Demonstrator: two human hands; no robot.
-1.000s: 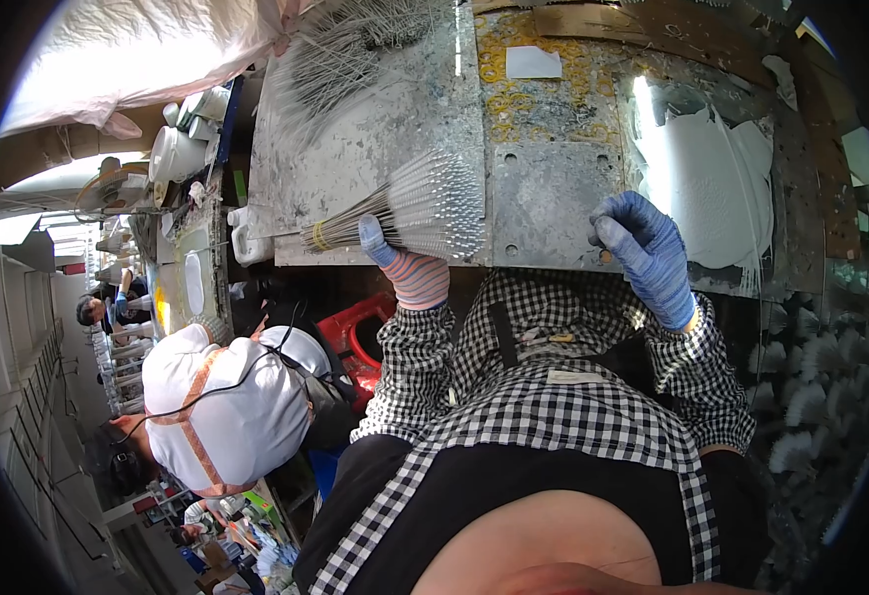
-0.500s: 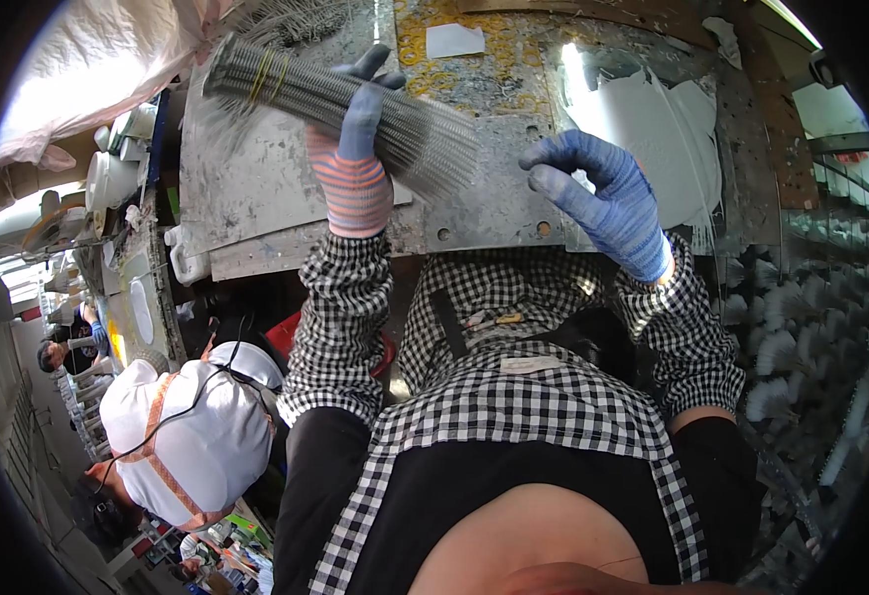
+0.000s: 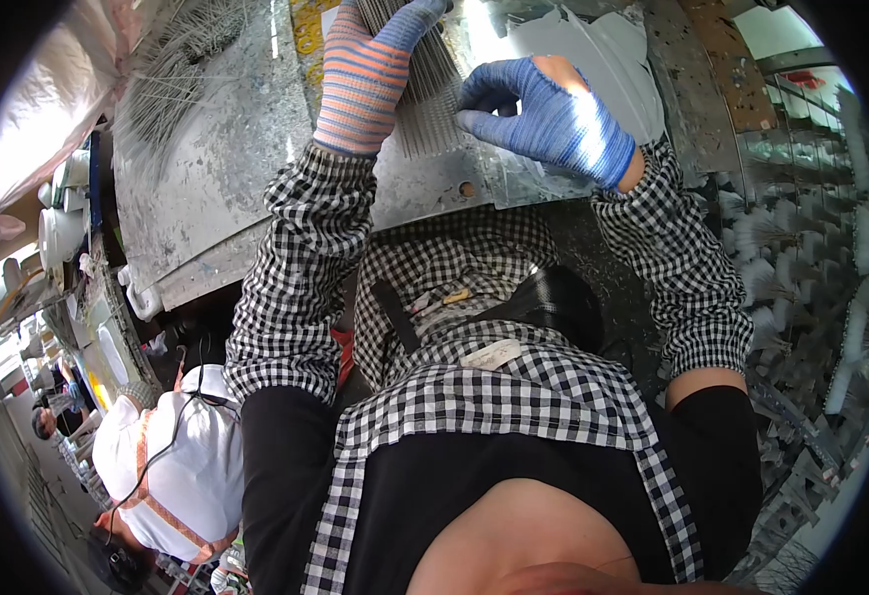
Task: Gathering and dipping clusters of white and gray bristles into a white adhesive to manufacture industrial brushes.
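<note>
At the top of the head view my left hand (image 3: 360,84), in an orange-and-blue striped glove, is closed round a bundle of thin grey wire-like strands (image 3: 429,84). The bundle's upper end runs out of the picture. Its lower end fans out over the worktable (image 3: 226,203). Just right of that end is my right hand (image 3: 554,124) in a blue glove. Its thumb and fingers curl into a ring with the tips close together. Anything held between those tips is too small to make out.
A heap of loose grey strands (image 3: 182,69) lies on the table's far left. A pale flat sheet (image 3: 593,64) with ragged edges lies beyond my right hand. Several whitish fan-shaped pieces (image 3: 782,258) stand at the right. At the lower left is a person in white (image 3: 182,456).
The bundle has swung from slanting to nearly upright in the picture, and my left hand has turned with it. My right hand is now close beside the bundle's lower end. The view has shifted.
</note>
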